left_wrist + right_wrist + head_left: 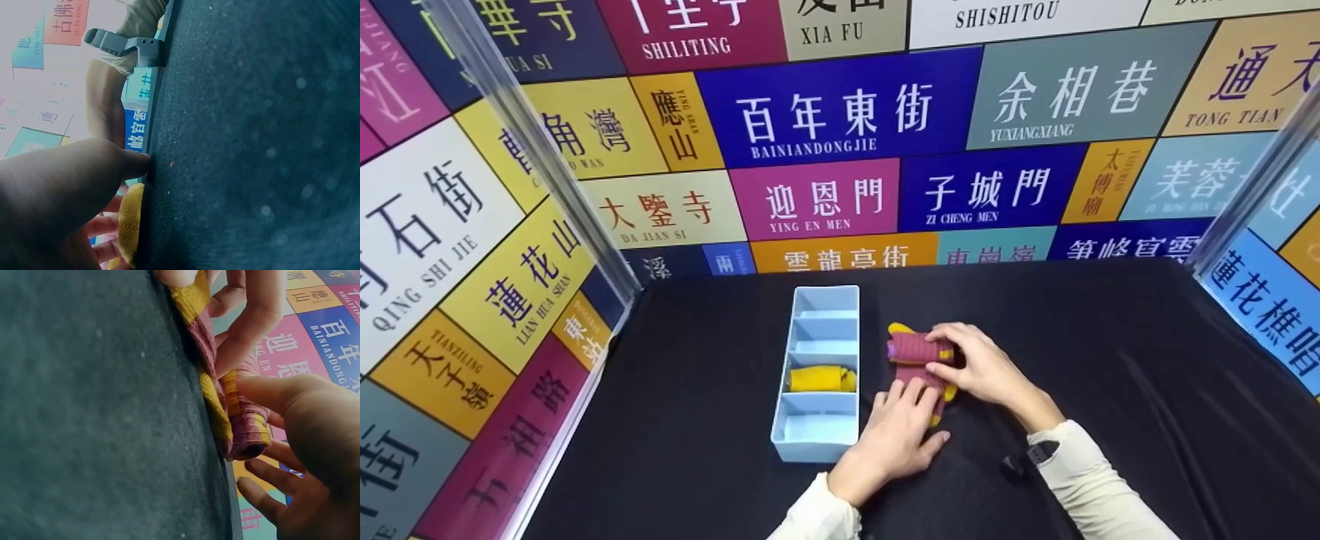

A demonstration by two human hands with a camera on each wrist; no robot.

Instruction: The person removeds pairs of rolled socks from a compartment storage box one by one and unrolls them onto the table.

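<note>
A maroon sock pair [915, 347] with yellow ends lies on the black cloth, its far part coiled into a roll and its near part flat. My right hand [986, 367] grips the roll from the right, thumb on the near side. In the right wrist view the roll [249, 433] shows an open end beside the thumb. The fingers of my left hand [892, 431] press the flat part, thumb held apart on the cloth. A yellow toe or heel part [130, 222] shows below the thumb in the left wrist view.
Left of the socks stands a light-blue box [814, 450] divided into several compartments. A rolled yellow bundle [819, 379] sits in one of them. A small black object [1012, 466] lies near the right sleeve. Printed panels [840, 112] rise behind the black cloth [690, 390].
</note>
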